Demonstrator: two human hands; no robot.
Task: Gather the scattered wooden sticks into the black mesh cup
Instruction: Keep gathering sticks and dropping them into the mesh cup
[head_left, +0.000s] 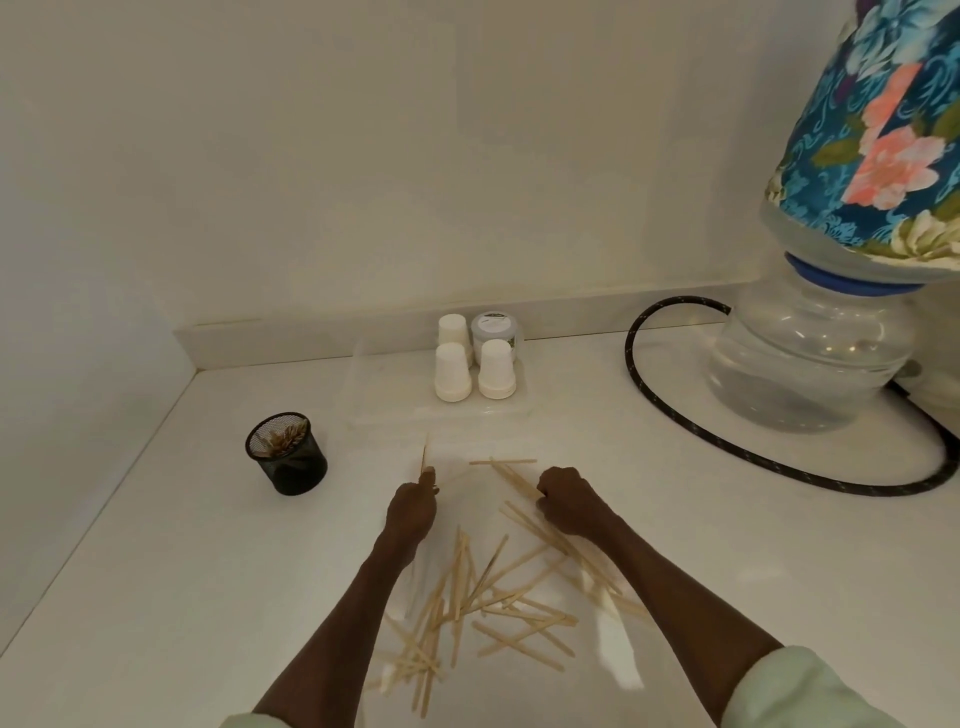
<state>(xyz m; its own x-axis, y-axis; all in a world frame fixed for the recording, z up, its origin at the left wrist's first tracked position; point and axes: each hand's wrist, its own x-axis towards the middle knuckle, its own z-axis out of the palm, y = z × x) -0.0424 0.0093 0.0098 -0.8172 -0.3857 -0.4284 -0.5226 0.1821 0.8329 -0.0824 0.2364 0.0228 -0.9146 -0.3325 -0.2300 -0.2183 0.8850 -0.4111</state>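
A black mesh cup (287, 453) stands on the white counter at the left, with several wooden sticks inside. Many wooden sticks (488, 597) lie scattered on the counter between my forearms. My left hand (413, 506) pinches one thin stick (424, 458) that points up and away. My right hand (571, 501) is curled around a few sticks (511, 478) lying at the far edge of the pile.
A clear tray (363, 395) with three upturned white cups (453, 373) and a small jar (494, 327) sits behind the pile. A large water bottle (810, 353) with a floral cover stands at the right, a black hose (670, 415) looping round it.
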